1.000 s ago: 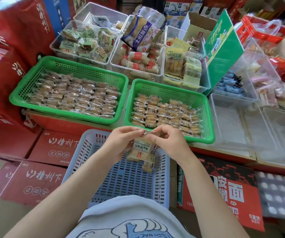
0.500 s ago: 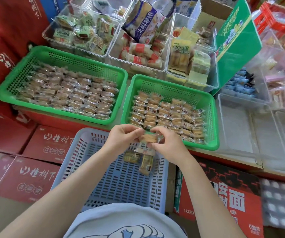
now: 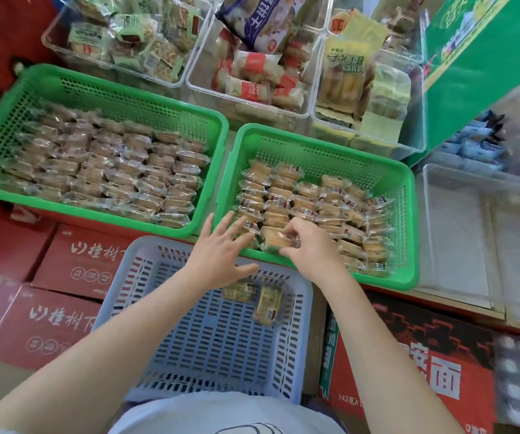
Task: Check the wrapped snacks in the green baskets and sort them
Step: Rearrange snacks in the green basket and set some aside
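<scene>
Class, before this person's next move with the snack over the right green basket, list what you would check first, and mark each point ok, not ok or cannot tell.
1. Right hand pinches a wrapped snack: ok.
2. Left hand free, fingers spread, holding nothing: ok.
3. Snack is over the right green basket, not the blue one: ok.
4. Blue basket has room; only two packs lie in it: ok.
5. Wrapper of the held snack sealed and undamaged: cannot tell, too blurred.
6. Left green basket rows undisturbed and tidy: ok.
</scene>
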`<action>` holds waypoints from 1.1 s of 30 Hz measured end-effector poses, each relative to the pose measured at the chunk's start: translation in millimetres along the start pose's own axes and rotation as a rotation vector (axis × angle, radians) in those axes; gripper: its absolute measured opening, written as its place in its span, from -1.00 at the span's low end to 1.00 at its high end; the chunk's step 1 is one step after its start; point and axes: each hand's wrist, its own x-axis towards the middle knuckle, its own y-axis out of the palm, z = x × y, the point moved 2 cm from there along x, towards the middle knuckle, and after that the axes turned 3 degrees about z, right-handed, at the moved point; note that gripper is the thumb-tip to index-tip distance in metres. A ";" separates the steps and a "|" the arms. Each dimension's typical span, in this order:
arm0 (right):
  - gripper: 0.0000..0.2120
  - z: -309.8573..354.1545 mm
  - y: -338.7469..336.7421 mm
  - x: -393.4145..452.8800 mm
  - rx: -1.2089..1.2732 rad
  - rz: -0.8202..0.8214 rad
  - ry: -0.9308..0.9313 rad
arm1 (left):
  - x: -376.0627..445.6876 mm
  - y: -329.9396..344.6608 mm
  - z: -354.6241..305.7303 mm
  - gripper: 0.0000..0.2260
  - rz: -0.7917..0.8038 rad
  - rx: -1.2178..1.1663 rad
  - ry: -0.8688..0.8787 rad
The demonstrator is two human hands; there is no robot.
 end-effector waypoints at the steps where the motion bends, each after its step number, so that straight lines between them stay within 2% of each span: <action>1: -0.77 -0.3 2.4 4.2 -0.032 0.021 0.000 | 0.7 0.9 0.3 -0.28 -0.003 -0.007 -0.002; 4: -0.78 -0.1 11.0 16.4 -0.032 0.042 -0.007 | 2.2 4.1 -0.4 -0.28 -0.009 -0.040 -0.009; 9: -0.77 -4.7 18.2 30.1 0.055 0.081 0.002 | 3.6 5.6 -0.7 -0.14 -0.041 -0.108 -0.018; 13: -0.86 -12.0 25.9 35.7 -0.071 0.097 -0.008 | 4.2 7.6 1.3 -0.11 -0.049 -0.115 -0.019; 16: -0.84 -13.0 30.1 40.6 -0.181 0.067 -0.006 | 3.7 7.4 1.0 -0.16 -0.056 -0.102 -0.004; 18: -0.84 -10.7 29.9 44.9 -0.261 0.057 0.018 | 3.2 6.9 -1.7 -0.27 -0.050 -0.032 0.018; 21: -0.85 -7.6 25.8 52.8 -0.367 0.172 0.057 | 4.9 6.0 -6.5 -0.38 0.002 0.032 0.004; 23: -0.75 -5.2 16.7 55.6 -0.312 0.213 0.051 | 7.7 3.7 -10.3 -0.40 0.017 0.024 -0.017; 26: -0.78 -3.3 4.0 59.3 -0.112 0.062 0.043 | 11.5 1.5 -12.4 -0.42 0.060 0.009 -0.049; 28: -0.80 -6.0 7.5 60.1 -0.142 0.022 0.081 | 13.1 -0.3 -13.7 -0.43 0.072 0.001 -0.063; 31: -0.68 -11.8 24.3 61.8 -0.219 0.086 0.184 | 13.1 -2.2 -15.1 -0.43 0.077 -0.008 -0.073; 33: -0.69 -13.3 29.7 62.3 -0.209 0.083 0.209 | 12.7 -3.0 -14.5 -0.43 0.076 -0.016 -0.074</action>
